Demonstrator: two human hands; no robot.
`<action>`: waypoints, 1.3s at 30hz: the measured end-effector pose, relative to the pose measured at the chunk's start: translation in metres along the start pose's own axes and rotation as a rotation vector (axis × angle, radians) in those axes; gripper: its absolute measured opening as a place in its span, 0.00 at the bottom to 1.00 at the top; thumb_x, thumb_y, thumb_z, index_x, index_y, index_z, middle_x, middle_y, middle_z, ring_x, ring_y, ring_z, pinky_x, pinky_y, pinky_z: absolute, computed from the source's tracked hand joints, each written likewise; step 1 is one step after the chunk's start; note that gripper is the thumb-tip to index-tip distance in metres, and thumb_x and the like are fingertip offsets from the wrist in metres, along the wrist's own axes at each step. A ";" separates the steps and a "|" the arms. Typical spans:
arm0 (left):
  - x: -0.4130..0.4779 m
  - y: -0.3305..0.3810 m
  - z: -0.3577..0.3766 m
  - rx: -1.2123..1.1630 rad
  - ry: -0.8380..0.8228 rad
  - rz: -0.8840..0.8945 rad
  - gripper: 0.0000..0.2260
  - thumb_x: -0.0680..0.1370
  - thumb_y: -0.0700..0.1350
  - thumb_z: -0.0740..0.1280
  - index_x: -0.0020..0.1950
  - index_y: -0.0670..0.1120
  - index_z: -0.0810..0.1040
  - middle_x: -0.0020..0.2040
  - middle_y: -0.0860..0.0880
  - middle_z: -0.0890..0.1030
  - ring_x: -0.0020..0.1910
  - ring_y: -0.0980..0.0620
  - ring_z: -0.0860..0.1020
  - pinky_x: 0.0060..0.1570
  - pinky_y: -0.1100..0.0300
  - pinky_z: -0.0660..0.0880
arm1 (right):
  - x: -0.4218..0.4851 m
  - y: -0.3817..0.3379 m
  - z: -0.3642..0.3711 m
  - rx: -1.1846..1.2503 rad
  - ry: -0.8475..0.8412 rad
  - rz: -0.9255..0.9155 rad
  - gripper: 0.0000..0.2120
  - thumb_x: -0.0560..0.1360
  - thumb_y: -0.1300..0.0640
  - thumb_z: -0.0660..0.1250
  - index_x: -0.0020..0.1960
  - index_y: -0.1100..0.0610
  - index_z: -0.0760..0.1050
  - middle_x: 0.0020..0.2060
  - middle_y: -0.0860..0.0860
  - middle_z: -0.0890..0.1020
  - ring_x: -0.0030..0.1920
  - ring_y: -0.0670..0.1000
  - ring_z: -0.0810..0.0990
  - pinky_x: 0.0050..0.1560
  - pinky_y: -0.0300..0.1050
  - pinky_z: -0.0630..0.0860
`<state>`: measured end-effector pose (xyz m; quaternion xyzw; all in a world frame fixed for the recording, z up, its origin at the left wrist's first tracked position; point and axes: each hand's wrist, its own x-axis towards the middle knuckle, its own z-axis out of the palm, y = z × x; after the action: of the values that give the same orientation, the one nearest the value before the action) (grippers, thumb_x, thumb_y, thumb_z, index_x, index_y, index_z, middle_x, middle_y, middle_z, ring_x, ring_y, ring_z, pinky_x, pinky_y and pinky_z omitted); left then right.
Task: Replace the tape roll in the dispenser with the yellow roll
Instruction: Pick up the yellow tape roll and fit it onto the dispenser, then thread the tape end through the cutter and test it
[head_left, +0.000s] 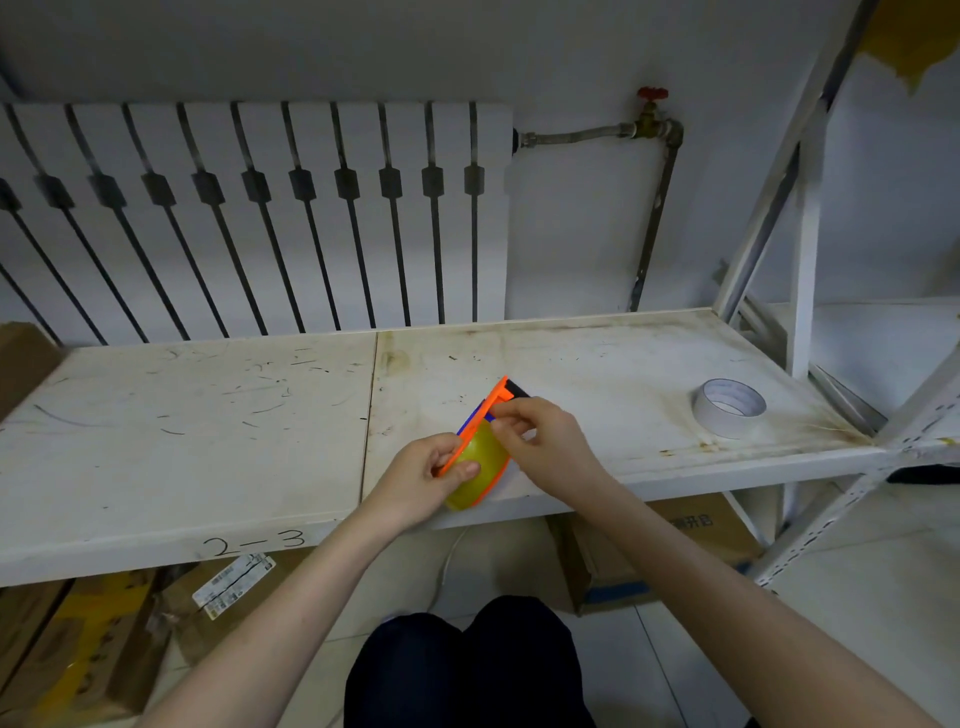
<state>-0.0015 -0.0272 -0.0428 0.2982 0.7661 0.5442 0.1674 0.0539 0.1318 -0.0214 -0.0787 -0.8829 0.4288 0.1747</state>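
Observation:
An orange tape dispenser with blue and black parts is held above the front edge of the white shelf board. A yellow tape roll sits inside the dispenser frame. My left hand grips the dispenser and the roll from the left, thumb across the roll. My right hand pinches at the dispenser's upper part, near the blue piece, fingertips together. A white tape roll lies flat on the shelf at the right, apart from both hands.
A white radiator and a pipe with a red valve stand behind the shelf. Metal rack posts rise at the right. Cardboard boxes lie under the shelf. My dark-clothed knees are below.

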 end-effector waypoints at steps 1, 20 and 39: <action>0.001 -0.001 0.000 0.009 -0.014 -0.003 0.04 0.72 0.46 0.66 0.38 0.47 0.75 0.29 0.55 0.73 0.31 0.56 0.70 0.36 0.61 0.66 | 0.001 0.001 0.003 -0.044 -0.016 -0.009 0.12 0.75 0.57 0.66 0.57 0.59 0.79 0.50 0.53 0.81 0.45 0.46 0.76 0.44 0.31 0.71; 0.005 -0.003 -0.008 0.073 -0.108 -0.060 0.09 0.72 0.47 0.65 0.45 0.42 0.77 0.39 0.45 0.77 0.39 0.51 0.74 0.43 0.58 0.70 | 0.007 0.010 0.021 -0.135 0.045 0.025 0.07 0.77 0.58 0.62 0.48 0.59 0.77 0.38 0.47 0.76 0.38 0.46 0.73 0.36 0.36 0.67; 0.006 0.002 -0.008 0.411 0.228 -0.039 0.26 0.63 0.53 0.77 0.58 0.50 0.76 0.51 0.53 0.78 0.51 0.54 0.75 0.44 0.65 0.70 | 0.027 0.003 0.020 0.040 -0.110 0.168 0.08 0.77 0.52 0.63 0.46 0.57 0.72 0.40 0.49 0.77 0.42 0.49 0.76 0.45 0.43 0.74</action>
<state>-0.0097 -0.0286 -0.0377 0.2478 0.8804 0.4035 0.0260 0.0217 0.1272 -0.0288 -0.1255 -0.8726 0.4632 0.0908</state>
